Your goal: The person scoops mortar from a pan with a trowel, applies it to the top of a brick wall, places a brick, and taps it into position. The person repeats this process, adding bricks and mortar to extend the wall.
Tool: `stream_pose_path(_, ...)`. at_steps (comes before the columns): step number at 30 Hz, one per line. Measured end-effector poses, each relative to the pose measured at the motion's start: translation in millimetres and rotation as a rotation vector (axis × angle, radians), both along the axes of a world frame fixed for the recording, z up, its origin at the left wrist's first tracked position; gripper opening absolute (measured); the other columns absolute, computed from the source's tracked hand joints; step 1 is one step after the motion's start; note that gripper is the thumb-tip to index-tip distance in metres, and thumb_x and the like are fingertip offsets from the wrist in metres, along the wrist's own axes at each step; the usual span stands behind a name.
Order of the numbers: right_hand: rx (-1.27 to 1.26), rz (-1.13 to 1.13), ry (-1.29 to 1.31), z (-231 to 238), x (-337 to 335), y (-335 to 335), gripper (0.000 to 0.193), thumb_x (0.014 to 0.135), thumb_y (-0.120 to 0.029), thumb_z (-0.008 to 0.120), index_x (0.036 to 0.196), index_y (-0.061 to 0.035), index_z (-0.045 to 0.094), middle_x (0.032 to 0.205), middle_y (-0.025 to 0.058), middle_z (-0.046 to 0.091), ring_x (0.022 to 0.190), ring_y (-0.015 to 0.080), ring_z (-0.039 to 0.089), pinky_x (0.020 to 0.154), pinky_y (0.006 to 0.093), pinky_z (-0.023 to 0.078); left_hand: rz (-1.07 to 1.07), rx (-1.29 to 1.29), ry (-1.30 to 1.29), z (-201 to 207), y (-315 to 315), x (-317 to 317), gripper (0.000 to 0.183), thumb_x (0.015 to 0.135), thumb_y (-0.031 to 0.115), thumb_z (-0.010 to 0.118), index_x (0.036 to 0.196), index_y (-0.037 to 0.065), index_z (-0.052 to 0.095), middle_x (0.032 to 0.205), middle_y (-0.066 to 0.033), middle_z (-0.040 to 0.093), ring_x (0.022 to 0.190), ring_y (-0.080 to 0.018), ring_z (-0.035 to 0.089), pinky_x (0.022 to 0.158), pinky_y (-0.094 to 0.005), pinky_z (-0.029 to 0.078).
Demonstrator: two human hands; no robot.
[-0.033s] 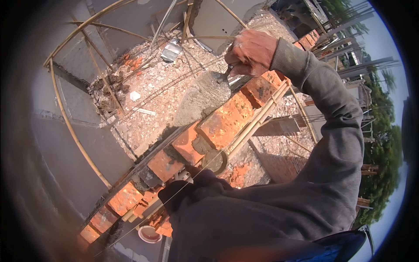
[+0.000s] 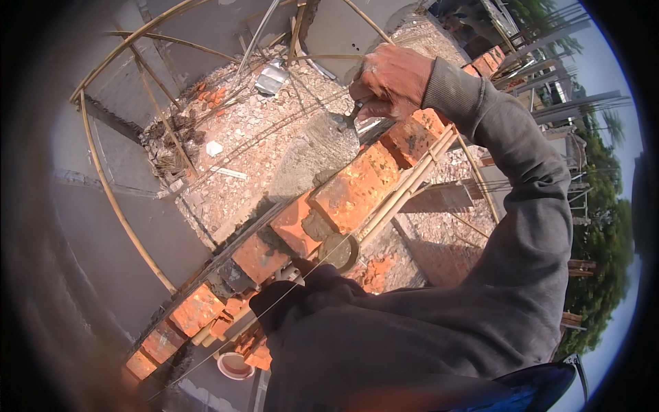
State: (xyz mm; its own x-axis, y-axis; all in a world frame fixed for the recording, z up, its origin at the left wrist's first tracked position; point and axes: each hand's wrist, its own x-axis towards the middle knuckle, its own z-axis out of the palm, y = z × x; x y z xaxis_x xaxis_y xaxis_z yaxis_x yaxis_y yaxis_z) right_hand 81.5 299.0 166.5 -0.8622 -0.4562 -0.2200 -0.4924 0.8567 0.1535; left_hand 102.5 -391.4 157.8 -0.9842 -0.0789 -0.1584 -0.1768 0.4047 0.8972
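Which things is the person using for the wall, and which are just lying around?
In use: right hand, trowel with mortar, brick row, string line.
Lying about: rubble, bamboo poles, small bowl.

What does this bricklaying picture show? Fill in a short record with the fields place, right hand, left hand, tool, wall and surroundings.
place: top of a brick wall, seen from above
right hand: right hand grips the trowel's handle
left hand: hidden; only its dark sleeve shows
tool: trowel, blade coated in grey mortar
wall: orange bricks, wet mortar in the joints, a guide string along it
surroundings: bamboo poles, rubble below
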Motion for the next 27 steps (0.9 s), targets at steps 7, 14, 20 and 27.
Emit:
stream_pose_path(7, -0.341, -0.142, -0.084, -8.1, -8.0, 3.6, 0.045, 0.091, -0.042, 0.078, 0.098, 0.0014, 0.072, 0.086, 0.0156, 0.065, 0.073, 0.0313, 0.062, 0.066, 0.0453, 0.047, -0.038, -0.049, 0.669, -9.7, 34.3, 18.5, 0.051, 0.096, 0.017, 0.065, 0.138, -0.011, 0.056, 0.117, -0.0367, 0.066, 0.104, -0.0471, 0.070, 0.084, -0.0588, 0.061)
stream_pose_path(14, -0.682, -0.568, 0.054, 42.4, 136.3, 17.2, 0.039, 0.092, -0.035, 0.075, 0.096, 0.0039, 0.071, 0.091, 0.0120, 0.071, 0.084, 0.0178, 0.064, 0.076, 0.0317, 0.048, -0.290, 0.211, 0.659, 7.6, -52.1, -0.7, 0.064, 0.107, 0.032, 0.047, 0.152, -0.011, 0.035, 0.145, -0.0367, 0.049, 0.134, -0.0499, 0.051, 0.112, -0.0639, 0.042)
stream_pose_path(20, -0.789, -0.940, 0.430, -5.1, 312.8, -36.3, 0.027, 0.088, -0.020, 0.074, 0.099, 0.0046, 0.069, 0.084, 0.0085, 0.064, 0.077, 0.0178, 0.057, 0.073, 0.0329, 0.045, -0.248, -0.005, 0.729, 16.3, -28.4, -45.5, 0.052, 0.109, 0.020, 0.042, 0.153, -0.009, 0.037, 0.143, -0.0389, 0.049, 0.128, -0.0527, 0.054, 0.109, -0.0663, 0.044)
stream_pose_path(27, -0.772, -1.602, 0.599, -211.4, 467.2, -153.6, 0.028, 0.081, -0.018, 0.085, 0.097, -0.0012, 0.070, 0.082, 0.0045, 0.063, 0.077, 0.0145, 0.057, 0.072, 0.0302, 0.046, -0.371, 0.133, 0.760, 39.9, 16.3, -65.0, 0.049, 0.111, 0.015, 0.036, 0.153, -0.009, 0.035, 0.148, -0.0402, 0.042, 0.137, -0.0498, 0.047, 0.114, -0.0622, 0.042)
